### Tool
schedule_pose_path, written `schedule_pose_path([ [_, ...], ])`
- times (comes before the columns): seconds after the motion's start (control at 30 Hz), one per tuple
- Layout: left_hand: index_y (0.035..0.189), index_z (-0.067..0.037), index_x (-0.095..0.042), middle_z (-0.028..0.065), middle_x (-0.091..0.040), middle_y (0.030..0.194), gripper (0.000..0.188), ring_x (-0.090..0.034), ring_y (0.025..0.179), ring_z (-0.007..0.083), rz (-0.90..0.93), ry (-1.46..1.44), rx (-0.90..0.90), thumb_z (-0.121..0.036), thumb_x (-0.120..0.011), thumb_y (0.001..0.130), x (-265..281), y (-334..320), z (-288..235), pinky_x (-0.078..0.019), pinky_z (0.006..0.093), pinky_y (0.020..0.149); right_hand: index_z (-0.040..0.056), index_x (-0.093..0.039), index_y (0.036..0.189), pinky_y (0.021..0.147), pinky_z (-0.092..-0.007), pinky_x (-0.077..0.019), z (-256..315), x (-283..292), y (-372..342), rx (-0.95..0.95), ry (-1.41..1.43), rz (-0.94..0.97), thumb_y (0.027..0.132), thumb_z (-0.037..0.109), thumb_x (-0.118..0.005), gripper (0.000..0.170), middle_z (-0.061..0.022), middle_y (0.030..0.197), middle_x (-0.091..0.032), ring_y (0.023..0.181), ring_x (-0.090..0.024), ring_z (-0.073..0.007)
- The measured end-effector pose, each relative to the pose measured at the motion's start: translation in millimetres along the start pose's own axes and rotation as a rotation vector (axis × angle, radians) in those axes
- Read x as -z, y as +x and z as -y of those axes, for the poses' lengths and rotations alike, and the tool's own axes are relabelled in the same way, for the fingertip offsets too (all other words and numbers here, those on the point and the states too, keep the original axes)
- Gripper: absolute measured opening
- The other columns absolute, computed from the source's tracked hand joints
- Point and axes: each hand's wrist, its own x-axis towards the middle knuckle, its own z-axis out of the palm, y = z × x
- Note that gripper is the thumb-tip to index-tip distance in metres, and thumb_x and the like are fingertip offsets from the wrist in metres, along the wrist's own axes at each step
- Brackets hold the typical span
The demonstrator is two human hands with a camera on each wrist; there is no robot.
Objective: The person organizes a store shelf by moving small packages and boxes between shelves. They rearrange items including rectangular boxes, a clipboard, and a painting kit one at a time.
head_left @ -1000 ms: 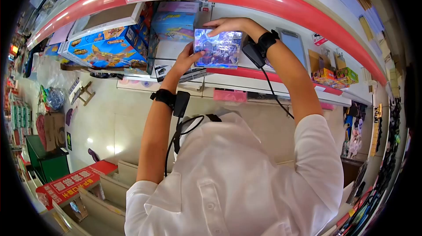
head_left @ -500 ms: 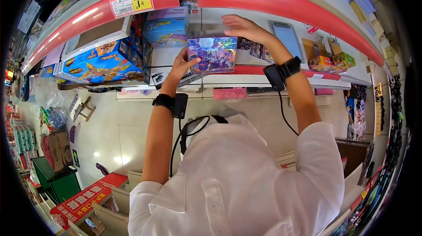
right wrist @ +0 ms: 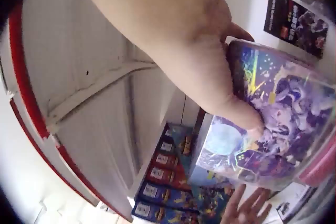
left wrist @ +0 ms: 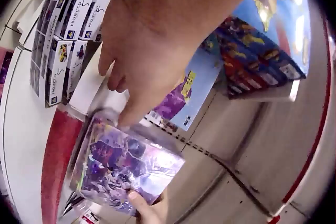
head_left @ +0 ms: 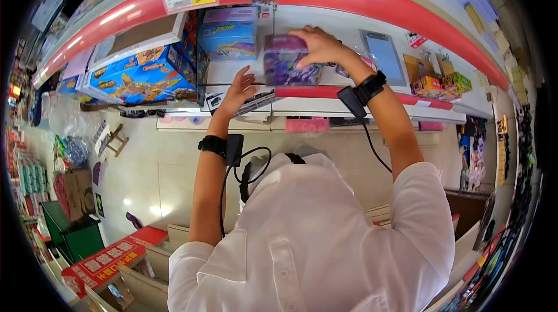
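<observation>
The purple box (head_left: pixel 283 68) is at the front of the shelf (head_left: pixel 221 70), gripped by the right hand (head_left: pixel 325 49), thumb across its face. The left hand (head_left: pixel 236 94), empty and fingers spread loosely, is just beside it. Farther out lie a blue carton (head_left: pixel 229 40) and a clipboard (head_left: pixel 383 59).

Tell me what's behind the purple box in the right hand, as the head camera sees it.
Past the far edge of the purple box, gripped by the right hand, the white shelf shows. Whatever lies directly behind the box is covered and can't be seen.
</observation>
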Motion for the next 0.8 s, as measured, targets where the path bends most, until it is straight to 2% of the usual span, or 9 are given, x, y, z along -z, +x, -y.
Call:
schedule_pose_path([
  [0.1, 0.137, -0.005, -0.025, 0.0167, -0.036, 0.134, 0.066, -0.036, 0.126, 0.0256, -0.117, -0.051, -0.007, -0.015, -0.061, 0.082, 10, -14, 4, -0.0324, 0.0338, 0.1, 0.0159, -0.043, 0.128, 0.091, -0.0412, -0.0397, -21, 12, 19, -0.166, -0.105, -0.031, 0.047, 0.032, -0.079, 0.09, -0.0155, 0.116, -0.051, 0.108, -0.045, -0.0392],
  [0.13, 0.137, -0.005, -0.025, 0.0157, -0.036, 0.135, 0.065, -0.035, 0.127, 0.0249, -0.107, -0.044, 0.005, -0.015, -0.06, 0.083, 14, -17, 6, -0.032, 0.0334, 0.1, 0.0169, -0.045, 0.127, 0.092, -0.041, -0.0398, -30, 13, 30, -0.223, -0.115, -0.045, 0.047, 0.028, -0.08, 0.088, -0.0137, 0.12, -0.049, 0.113, -0.043, -0.0369],
  [0.23, 0.136, -0.004, -0.028, 0.0127, -0.034, 0.138, 0.062, -0.032, 0.128, 0.0231, -0.075, -0.027, 0.034, -0.017, -0.059, 0.084, 23, -18, 18, -0.0307, 0.0321, 0.101, 0.0114, -0.045, 0.126, 0.094, -0.0395, -0.0371, -66, 11, 56, -0.093, -0.071, -0.201, 0.05, 0.028, -0.078, 0.085, -0.0192, 0.121, -0.049, 0.115, -0.044, -0.0329],
  [0.27, 0.136, -0.004, -0.029, 0.0121, -0.033, 0.138, 0.063, -0.031, 0.129, 0.0231, -0.065, 0.024, -0.005, -0.02, -0.06, 0.084, 24, -14, 25, -0.0306, 0.0325, 0.101, 0.0111, -0.045, 0.125, 0.094, -0.039, -0.0371, -76, 12, 64, -0.174, -0.097, -0.155, 0.053, 0.03, -0.077, 0.081, -0.0199, 0.122, -0.049, 0.115, -0.045, -0.0324],
  [0.37, 0.133, -0.003, -0.034, 0.0128, -0.032, 0.139, 0.055, -0.029, 0.13, 0.0218, -0.068, 0.193, 0.032, -0.02, -0.057, 0.087, 14, -17, 13, -0.0261, 0.0317, 0.104, 0.0105, -0.047, 0.123, 0.094, -0.0379, -0.0372, -80, 18, 83, -0.396, -0.17, -0.026, 0.058, 0.034, -0.076, 0.075, -0.0212, 0.122, -0.049, 0.115, -0.046, -0.0313],
  [0.43, 0.132, -0.003, -0.037, 0.0145, -0.031, 0.14, 0.057, -0.027, 0.131, 0.0247, -0.073, 0.416, -0.03, -0.025, -0.059, 0.084, 16, -14, 24, -0.026, 0.0324, 0.104, 0.0105, -0.047, 0.123, 0.094, -0.0378, -0.0372, -75, 22, 83, -0.449, -0.186, -0.003, 0.059, 0.034, -0.075, 0.074, -0.0212, 0.122, -0.049, 0.115, -0.046, -0.0313],
  [0.53, 0.131, -0.002, -0.038, 0.0187, -0.028, 0.141, 0.062, -0.024, 0.131, 0.0315, -0.052, 0.569, -0.044, -0.032, -0.061, 0.081, 14, -16, 15, -0.0233, 0.0344, 0.106, 0.0105, -0.047, 0.123, 0.094, -0.0377, -0.0372, -68, 27, 84, -0.475, -0.213, -0.045, 0.06, 0.036, -0.075, 0.074, -0.0213, 0.122, -0.05, 0.115, -0.046, -0.0314],
  [0.63, 0.129, 0.0, -0.039, 0.0186, -0.028, 0.141, 0.06, -0.024, 0.131, 0.0309, -0.036, 0.686, -0.002, -0.033, -0.059, 0.082, 15, -12, 12, -0.0238, 0.0347, 0.106, 0.0105, -0.048, 0.123, 0.094, -0.0376, -0.0373, -58, 31, 92, -0.488, -0.233, -0.094, 0.06, 0.037, -0.074, 0.073, -0.0213, 0.121, -0.05, 0.115, -0.046, -0.0316],
  [0.8, 0.126, 0.003, -0.041, 0.0186, -0.027, 0.14, 0.062, -0.03, 0.128, 0.0323, -0.032, 0.772, -0.02, -0.035, -0.06, 0.081, 14, -10, 16, -0.0317, 0.0355, 0.101, 0.0105, -0.048, 0.122, 0.094, -0.0375, -0.0373, -35, 32, 97, -0.49, -0.223, -0.137, 0.062, 0.038, -0.074, 0.072, -0.0213, 0.121, -0.05, 0.114, -0.046, -0.0317],
])
